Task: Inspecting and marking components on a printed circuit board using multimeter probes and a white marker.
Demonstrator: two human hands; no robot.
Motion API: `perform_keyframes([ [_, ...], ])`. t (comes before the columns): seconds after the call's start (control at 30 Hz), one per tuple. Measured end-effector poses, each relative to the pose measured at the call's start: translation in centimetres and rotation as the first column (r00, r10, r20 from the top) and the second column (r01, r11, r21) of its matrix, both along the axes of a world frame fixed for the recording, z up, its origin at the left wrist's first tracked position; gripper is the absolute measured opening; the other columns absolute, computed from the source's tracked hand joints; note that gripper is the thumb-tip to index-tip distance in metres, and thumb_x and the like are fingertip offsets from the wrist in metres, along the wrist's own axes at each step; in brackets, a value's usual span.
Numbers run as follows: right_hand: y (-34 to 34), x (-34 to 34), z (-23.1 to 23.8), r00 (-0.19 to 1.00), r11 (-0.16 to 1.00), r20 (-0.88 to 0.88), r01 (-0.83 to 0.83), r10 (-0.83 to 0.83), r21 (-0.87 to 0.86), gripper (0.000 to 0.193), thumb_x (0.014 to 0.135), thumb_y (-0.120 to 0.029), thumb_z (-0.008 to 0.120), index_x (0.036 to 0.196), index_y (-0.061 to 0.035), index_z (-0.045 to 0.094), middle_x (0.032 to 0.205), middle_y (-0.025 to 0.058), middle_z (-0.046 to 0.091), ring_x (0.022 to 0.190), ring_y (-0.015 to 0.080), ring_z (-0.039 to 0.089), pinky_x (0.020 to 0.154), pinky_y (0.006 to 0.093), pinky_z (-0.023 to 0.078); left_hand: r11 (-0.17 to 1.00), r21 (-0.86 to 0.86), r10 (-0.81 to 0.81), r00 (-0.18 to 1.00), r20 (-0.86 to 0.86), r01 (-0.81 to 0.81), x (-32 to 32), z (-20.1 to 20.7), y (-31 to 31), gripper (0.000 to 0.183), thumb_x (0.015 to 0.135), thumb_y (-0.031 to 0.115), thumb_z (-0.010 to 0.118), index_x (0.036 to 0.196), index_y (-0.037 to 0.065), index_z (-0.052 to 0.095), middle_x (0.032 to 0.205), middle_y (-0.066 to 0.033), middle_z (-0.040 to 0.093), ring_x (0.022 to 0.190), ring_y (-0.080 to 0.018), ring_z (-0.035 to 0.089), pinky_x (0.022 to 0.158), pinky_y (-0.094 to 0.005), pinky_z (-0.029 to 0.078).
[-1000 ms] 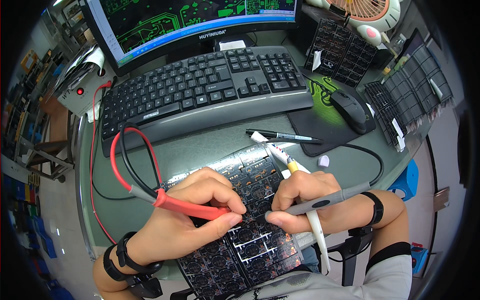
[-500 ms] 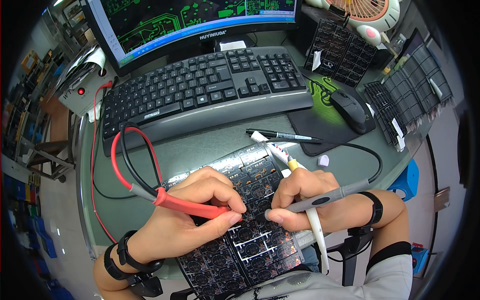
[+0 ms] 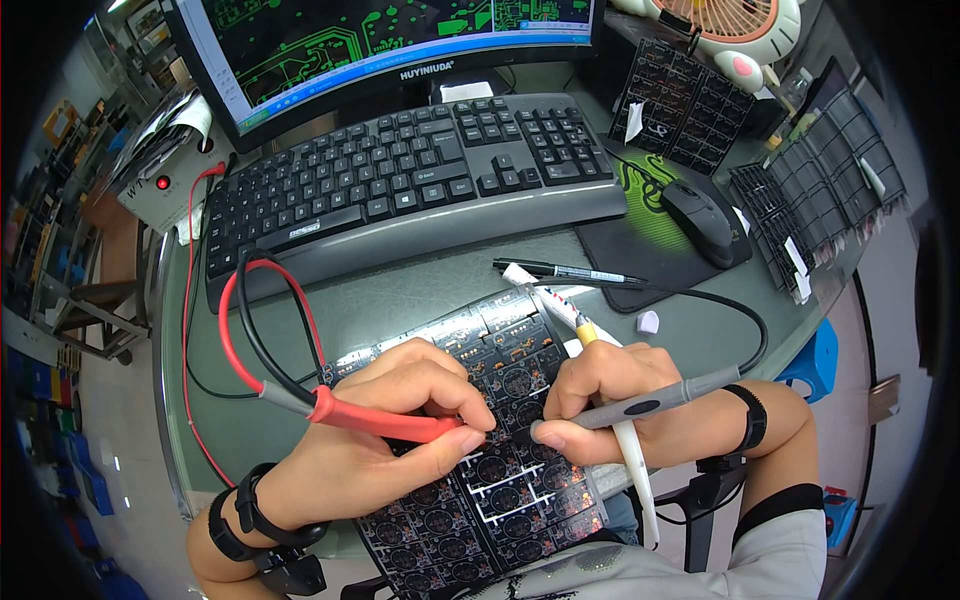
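Note:
My left hand (image 3: 400, 415) is closed around a red test probe (image 3: 375, 418), its tip end down at the circuit board. Opposite it, my right hand (image 3: 610, 400) pinches a grey test probe (image 3: 650, 400) close to its front end. Both tips are hidden or too small to see. A white pen-like tool with a yellow collar (image 3: 587, 332) also runs through my right hand, its white tail hanging below. Beneath both hands lies a black circuit board panel (image 3: 510, 500) of many repeated units, tilted over the table's near edge toward my lap.
Behind the hands are a black keyboard (image 3: 420, 190), a monitor (image 3: 400, 80) with green traces, and a mouse (image 3: 698, 220) on its mat. A black pen (image 3: 570, 270) and small white cap (image 3: 648, 321) lie nearby. Further board panels (image 3: 680, 105) stand right. Probe cables (image 3: 228, 300) loop left.
My left hand and the red probe have shifted very slightly right across the board. The right hand stays almost in place, with its probe's cable moved a touch.

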State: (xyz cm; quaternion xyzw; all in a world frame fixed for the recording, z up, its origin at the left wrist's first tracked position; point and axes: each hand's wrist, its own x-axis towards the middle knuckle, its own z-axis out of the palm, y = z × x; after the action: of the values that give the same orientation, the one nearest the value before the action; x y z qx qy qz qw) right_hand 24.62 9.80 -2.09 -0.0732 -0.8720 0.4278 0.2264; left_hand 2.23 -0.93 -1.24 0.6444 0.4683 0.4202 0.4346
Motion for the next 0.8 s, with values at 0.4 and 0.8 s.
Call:
perform_keyframes([
  [0.4, 0.0, 0.0, -0.4, 0.999, 0.995, -0.039, 0.003, -0.007, -0.100, 0.028, 0.084, -0.009, 0.072, 0.086, -0.0061, 0.044, 0.071, 0.0080, 0.065, 0.058, 0.0146, 0.063, 0.049, 0.0254, 0.046, 0.997, -0.062, 0.048, 0.996, 0.075, -0.043, 0.0, -0.3, -0.1, 0.018, 0.082, 0.007, 0.071, 0.097, 0.003, 0.063, 0.095, -0.0039, 0.057, 0.078, -0.0091, 0.052, 0.070, -0.0227, 0.044],
  [0.8, 0.1, 0.1, -0.2, 1.000, 0.998, -0.025, -0.018, 0.017, -0.063, 0.029, 0.084, -0.009, 0.072, 0.088, -0.0059, 0.044, 0.072, 0.0085, 0.065, 0.059, 0.0139, 0.063, 0.049, 0.0252, 0.047, 0.984, -0.165, 0.092, 0.979, 0.183, -0.062, 0.0, -0.3, -0.3, 0.019, 0.082, 0.007, 0.071, 0.099, 0.003, 0.063, 0.097, -0.0045, 0.056, 0.079, -0.0080, 0.051, 0.071, -0.0219, 0.043],
])
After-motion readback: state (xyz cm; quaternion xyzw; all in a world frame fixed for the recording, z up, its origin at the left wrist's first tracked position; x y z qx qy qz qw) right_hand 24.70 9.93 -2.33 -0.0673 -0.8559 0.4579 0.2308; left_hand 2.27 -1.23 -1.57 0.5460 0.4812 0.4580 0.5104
